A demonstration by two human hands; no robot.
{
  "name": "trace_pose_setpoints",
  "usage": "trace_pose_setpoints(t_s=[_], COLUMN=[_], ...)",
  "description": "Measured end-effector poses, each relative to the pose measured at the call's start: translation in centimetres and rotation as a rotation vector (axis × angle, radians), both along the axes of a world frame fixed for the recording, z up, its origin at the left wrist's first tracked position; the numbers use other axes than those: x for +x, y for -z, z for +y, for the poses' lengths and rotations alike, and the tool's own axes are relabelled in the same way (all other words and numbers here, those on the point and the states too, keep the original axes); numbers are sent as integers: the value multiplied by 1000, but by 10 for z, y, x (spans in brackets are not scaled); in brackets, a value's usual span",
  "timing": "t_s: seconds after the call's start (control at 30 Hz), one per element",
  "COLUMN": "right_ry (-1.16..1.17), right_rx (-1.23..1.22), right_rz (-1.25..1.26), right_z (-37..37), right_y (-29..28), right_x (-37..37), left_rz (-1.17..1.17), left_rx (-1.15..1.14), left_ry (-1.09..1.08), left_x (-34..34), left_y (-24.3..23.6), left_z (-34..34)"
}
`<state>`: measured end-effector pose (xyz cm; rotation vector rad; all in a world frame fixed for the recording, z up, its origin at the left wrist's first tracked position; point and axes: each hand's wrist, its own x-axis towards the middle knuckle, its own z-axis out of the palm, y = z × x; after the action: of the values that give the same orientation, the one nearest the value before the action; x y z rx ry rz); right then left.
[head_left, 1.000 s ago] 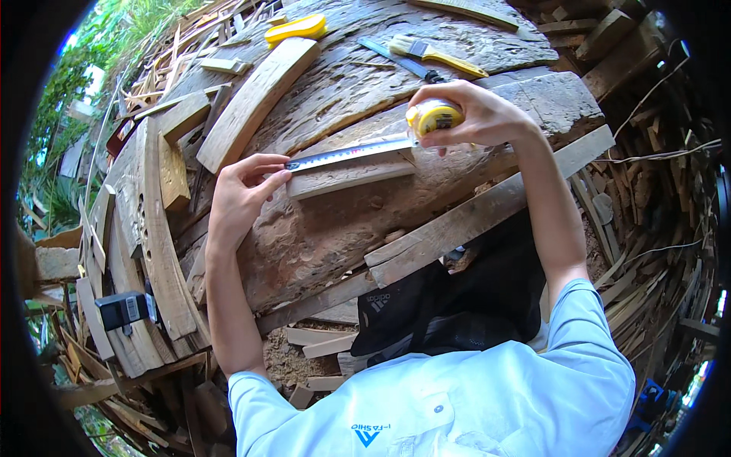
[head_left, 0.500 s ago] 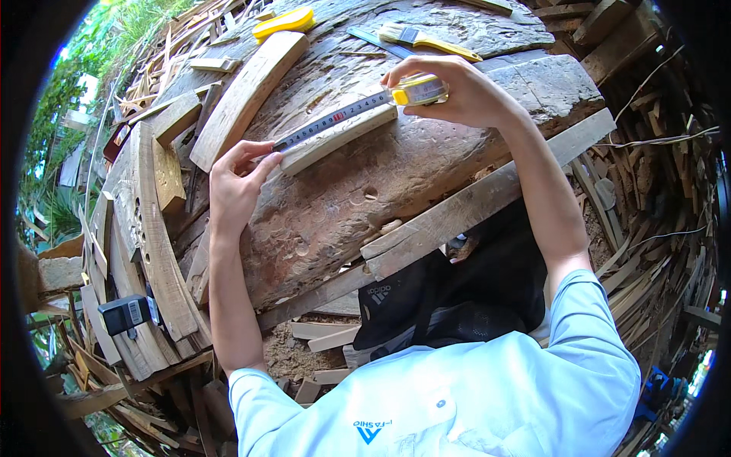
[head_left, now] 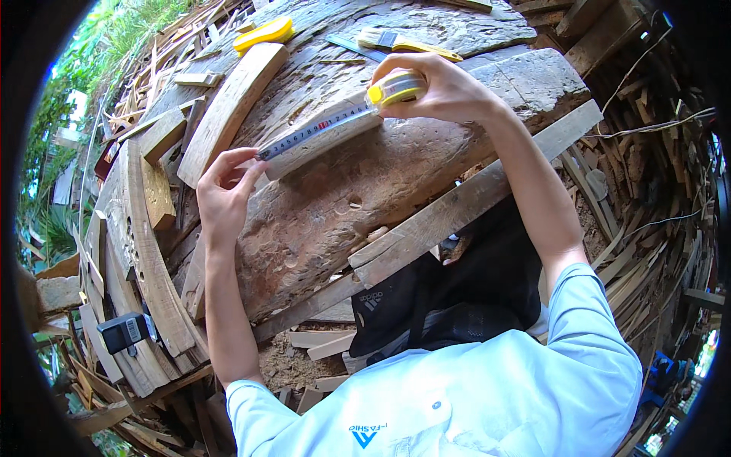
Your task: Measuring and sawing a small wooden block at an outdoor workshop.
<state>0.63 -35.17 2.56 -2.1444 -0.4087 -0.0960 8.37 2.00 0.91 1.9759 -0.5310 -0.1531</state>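
A yellow tape measure [head_left: 397, 88] is in my right hand [head_left: 440, 90], its fingers wrapped round the case. The pulled-out blade [head_left: 312, 134] runs down-left along the top of a short pale wooden block [head_left: 324, 146]. My left hand [head_left: 225, 186] pinches the blade's end between thumb and fingers at the block's left end. Beneath the block is a thick, weathered wooden slab [head_left: 304, 228] with a pitted, reddish-brown surface.
Further back on the slab lie a paintbrush [head_left: 411, 44], a blue-green strip [head_left: 356, 47] and a yellow-handled tool [head_left: 263, 34]. A curved timber piece [head_left: 232, 110] lies left of the block. A small black box [head_left: 126, 333] rests on boards at lower left. Scrap wood surrounds the slab.
The tape case has turned in my right hand and come lower, and the blade now lies closer against the block's top. The whole view has shifted slightly.
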Motion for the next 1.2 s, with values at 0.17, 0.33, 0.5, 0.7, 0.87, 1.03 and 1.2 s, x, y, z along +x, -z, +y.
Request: trace_pose_setpoints(t_s=[0.17, 0.33, 0.5, 0.7, 0.87, 1.03, 1.2], right_ry=[-1, -18, -28, -29, 8, 18, 29], right_rx=[-91, -127, -135, -198, -224, -183, -162], right_rz=[-213, -222, -213, -396, -378, -374, -373], right_z=[-6, -2, -8, -24, -27, -26, -24], right_y=[14, 14, 11, -1, 12, 16, 14], right_x=[6, 3, 2, 3, 7, 10, 9], left_rz=[-106, -139, -41, -62, -90, -121, -141], left_rx=[1, -90, -118, -125, -120, -116, -95], left_ry=[-51, 38, 71, 101, 107, 79, 60], left_x=[-3, -1, -5, -7, -8, -10, -12], left_y=[1, 5, 2, 1, 4, 3, 2], left_z=[-9, -3, -5, -12, -11, -14, -16])
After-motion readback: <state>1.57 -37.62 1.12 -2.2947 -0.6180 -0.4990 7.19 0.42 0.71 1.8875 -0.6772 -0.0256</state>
